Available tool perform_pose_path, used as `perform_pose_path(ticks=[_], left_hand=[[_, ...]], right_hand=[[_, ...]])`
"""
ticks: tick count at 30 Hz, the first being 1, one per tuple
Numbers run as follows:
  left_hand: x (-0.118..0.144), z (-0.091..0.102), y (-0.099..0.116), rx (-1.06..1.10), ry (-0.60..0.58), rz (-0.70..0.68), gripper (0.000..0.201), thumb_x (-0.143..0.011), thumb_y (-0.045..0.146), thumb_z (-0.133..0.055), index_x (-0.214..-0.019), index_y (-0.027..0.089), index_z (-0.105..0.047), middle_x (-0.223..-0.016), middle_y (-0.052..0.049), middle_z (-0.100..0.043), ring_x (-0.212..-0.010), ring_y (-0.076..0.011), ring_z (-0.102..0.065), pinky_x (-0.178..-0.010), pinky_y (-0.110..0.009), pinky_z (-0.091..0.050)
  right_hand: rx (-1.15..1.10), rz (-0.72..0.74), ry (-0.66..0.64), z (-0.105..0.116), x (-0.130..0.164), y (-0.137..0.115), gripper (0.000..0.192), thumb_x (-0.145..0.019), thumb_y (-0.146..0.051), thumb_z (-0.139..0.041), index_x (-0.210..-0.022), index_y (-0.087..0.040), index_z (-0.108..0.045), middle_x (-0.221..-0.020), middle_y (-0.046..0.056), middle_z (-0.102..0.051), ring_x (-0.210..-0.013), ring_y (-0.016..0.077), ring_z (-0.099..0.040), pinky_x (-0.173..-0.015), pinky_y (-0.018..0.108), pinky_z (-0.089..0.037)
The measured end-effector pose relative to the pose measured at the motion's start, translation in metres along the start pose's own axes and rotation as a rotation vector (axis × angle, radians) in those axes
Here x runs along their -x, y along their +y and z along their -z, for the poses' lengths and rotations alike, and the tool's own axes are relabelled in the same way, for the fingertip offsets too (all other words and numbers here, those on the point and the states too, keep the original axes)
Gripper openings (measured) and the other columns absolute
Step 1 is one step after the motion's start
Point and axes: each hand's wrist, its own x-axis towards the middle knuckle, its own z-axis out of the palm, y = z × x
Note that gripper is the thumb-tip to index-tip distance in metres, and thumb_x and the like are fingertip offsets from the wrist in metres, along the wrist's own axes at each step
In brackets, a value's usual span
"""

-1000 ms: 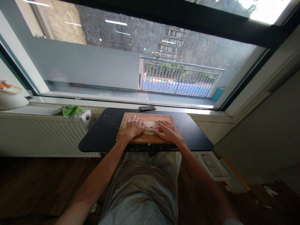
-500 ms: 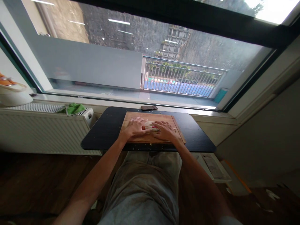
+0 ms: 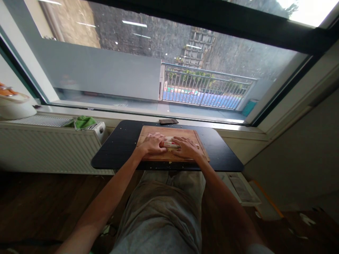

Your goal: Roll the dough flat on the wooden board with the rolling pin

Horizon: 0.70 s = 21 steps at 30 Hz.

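A white roll with red print and a reddish-brown left end (image 3: 171, 144) lies crosswise on a wooden cutting board (image 3: 182, 131). What it is made of I cannot make out; something pale shows just behind and in front of it. My left hand (image 3: 153, 144) is curved over its left end, thumb on the near side. Over its right part rests my right hand (image 3: 186, 146), fingers bent across it and hiding most of that side. A small light tip pokes out beyond the right fingers.
The board lies on a black table (image 3: 113, 148) with pale crumbs along its near edge. A flat dark brown piece (image 3: 168, 121) lies at the far edge by the window. On the left are a radiator (image 3: 53, 146) and a green cloth (image 3: 84, 122). A white bin-like container (image 3: 16, 106) stands farther left.
The roll has turned slightly, and more of its red print shows between my hands. My left hand has shifted a little; my right hand has barely moved.
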Motion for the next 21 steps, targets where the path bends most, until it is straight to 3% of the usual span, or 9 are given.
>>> perform_pose_path(ticks=[21], left_hand=[[0.0002,-0.0019,-0.0016,-0.002,0.018,-0.02,0.056,-0.093,0.058,-0.07,-0.143,0.032,-0.071,-0.152,-0.007,-0.069,-0.14,-0.0329,-0.062,-0.121,-0.047,-0.044]], right_hand=[[-0.021,-0.018,-0.017,0.0008,-0.0019,-0.0023,0.067,-0.1,-0.054,-0.072,-0.161,-0.029,-0.059,-0.168,0.011,-0.055,-0.153,0.0347,-0.054,-0.126,0.054,-0.042]])
